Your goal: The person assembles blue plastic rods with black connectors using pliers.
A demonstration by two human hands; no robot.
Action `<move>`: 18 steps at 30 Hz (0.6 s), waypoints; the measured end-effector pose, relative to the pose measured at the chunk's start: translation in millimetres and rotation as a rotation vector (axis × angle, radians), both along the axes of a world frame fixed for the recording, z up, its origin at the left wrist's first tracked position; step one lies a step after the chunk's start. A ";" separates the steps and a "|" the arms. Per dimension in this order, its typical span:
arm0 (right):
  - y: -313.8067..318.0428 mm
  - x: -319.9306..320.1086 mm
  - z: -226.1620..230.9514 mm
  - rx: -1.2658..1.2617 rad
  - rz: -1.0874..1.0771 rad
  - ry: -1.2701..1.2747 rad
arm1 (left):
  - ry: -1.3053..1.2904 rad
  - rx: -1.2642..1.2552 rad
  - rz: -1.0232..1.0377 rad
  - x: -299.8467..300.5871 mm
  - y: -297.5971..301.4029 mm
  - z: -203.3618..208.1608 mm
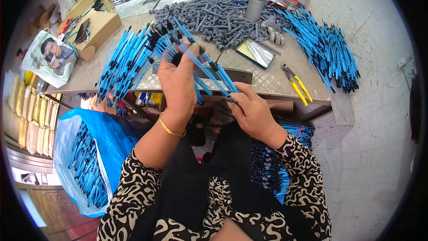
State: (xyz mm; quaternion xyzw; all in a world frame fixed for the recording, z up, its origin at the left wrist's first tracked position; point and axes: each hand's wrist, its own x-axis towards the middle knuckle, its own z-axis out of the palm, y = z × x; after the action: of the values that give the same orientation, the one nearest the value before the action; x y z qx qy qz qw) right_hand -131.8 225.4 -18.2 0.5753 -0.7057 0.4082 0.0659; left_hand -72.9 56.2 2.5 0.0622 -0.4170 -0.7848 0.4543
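Raised over the table's near edge, my left hand (177, 78) is closed round a bunch of thin blue rods (166, 47) with black end pieces. My right hand (255, 109) pinches the lower end of a few blue rods (221, 72) with black joints, which slant down from the left hand's fingers. How many rods each hand grips cannot be made out. Left of my hands, more blue rods (122, 64) with black ends lie side by side on the table. A heap of dark grey plastic fittings (200, 18) spreads just beyond my hands.
Yellow-handled pliers (296, 85), a shallow tray of silvery pins (255, 54) and a grey cylinder (257, 5) stand right of centre. A large pile of blue rods (330, 51) overhangs the table's right side. A blue plastic bag (113, 140) of rods sits low left; a cardboard box (100, 31) is at left.
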 end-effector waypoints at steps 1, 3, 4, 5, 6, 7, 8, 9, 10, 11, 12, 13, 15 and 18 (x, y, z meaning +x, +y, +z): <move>1.8 -0.8 -0.2 -0.005 -0.009 0.056 | -0.016 -0.007 0.028 2.1 0.0 1.2; 7.5 -3.9 -2.1 -0.006 -0.051 0.112 | -0.046 -0.022 0.061 3.9 2.4 4.5; 7.4 -6.2 -6.6 -0.033 -0.049 0.119 | -0.045 -0.021 0.027 4.4 1.9 5.7; 7.0 -9.0 -11.0 -0.061 -0.051 0.128 | -0.144 -0.058 0.081 5.7 -0.5 6.9; 7.7 -12.1 -15.7 -0.085 -0.050 0.134 | -0.245 -0.097 0.136 5.5 -2.6 5.1; 9.5 -14.4 -18.0 -0.080 -0.085 0.132 | -0.247 -0.098 0.100 4.2 -2.1 5.0; 8.0 -13.7 -16.5 -0.077 -0.047 0.023 | -0.211 -0.044 0.024 8.4 -2.3 9.8; 10.4 -16.5 -15.8 -0.073 -0.020 -0.085 | -0.176 0.015 -0.062 7.6 -1.5 9.6; 15.0 -21.5 -14.4 -0.073 0.010 -0.193 | -0.176 0.015 -0.091 7.1 -3.3 6.7; 17.2 -30.8 -10.7 -0.078 -0.001 -0.197 | -0.085 0.043 -0.225 11.2 -9.6 3.6; 21.2 -49.2 -3.9 0.079 -0.021 -0.259 | 0.010 0.075 -0.365 11.5 -14.7 -0.6; 23.8 -70.7 2.7 0.232 -0.032 -0.324 | 0.102 0.104 -0.496 13.6 -16.7 -2.3; 34.2 -162.9 -15.0 0.024 -0.309 -0.201 | 0.083 0.156 -0.562 14.9 -14.3 7.6; 51.6 -288.9 1.1 0.157 -0.683 0.196 | 0.057 0.242 -0.602 31.7 -18.7 16.6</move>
State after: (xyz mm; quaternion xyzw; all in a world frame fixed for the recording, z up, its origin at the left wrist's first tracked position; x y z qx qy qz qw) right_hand -420.7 277.0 -17.1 0.3463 -0.8766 0.2501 0.2216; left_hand -41.2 37.5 19.1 -0.0322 -0.3075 -0.9291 0.2028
